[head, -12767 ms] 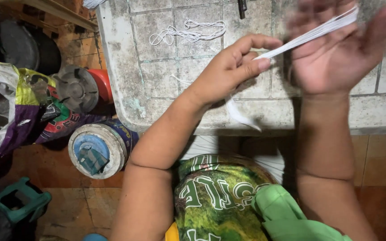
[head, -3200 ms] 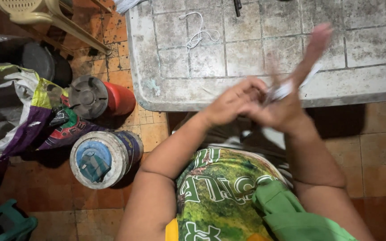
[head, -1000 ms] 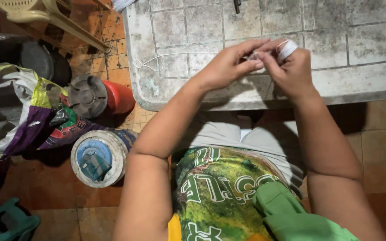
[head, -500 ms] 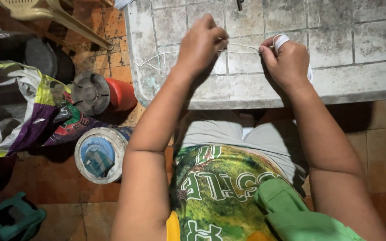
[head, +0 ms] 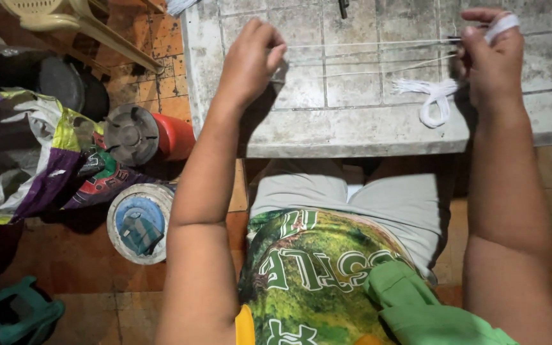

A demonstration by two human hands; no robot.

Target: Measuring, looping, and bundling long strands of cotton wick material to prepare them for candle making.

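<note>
1. Desk [head: 365, 128]: grey, tiled, stained, filling the top of the view, its near edge just above the lap.
2. Sack [head: 20, 160]: crumpled, purple, yellow and white, lying on the floor at far left.
3. Left arm: stretched forward from the lower middle, forearm raised over the desk's near edge, wrist bent slightly inward.
4. Right arm: stretched forward along the right side, forearm crossing the desk edge, wrist straight.
5. Tin [head: 138, 223]: round, blue-topped with a pale rim, on the floor beside the left elbow.
6. Red can [head: 148, 134]: lying on its side with a dark grey end, just beyond the tin, near the desk's corner.
7. Left hand [head: 247, 57]: held above the desk's left part, knuckles up, fingers [head: 275, 51] curled tight and pinched on the string's left end.
8. Right hand [head: 493, 61]: held above the desk's right part, well apart from the left, fingers [head: 480, 38] closed on the string's right end, white turns wrapped round the forefinger.
9. Bundle [head: 432, 96]: white looped cord hanging just left of the right hand, over the desk; cannot tell whether resting on it.
10. String [head: 365, 45]: thin, white, pulled taut in several near-level strands between the two hands, above the desk.
</note>
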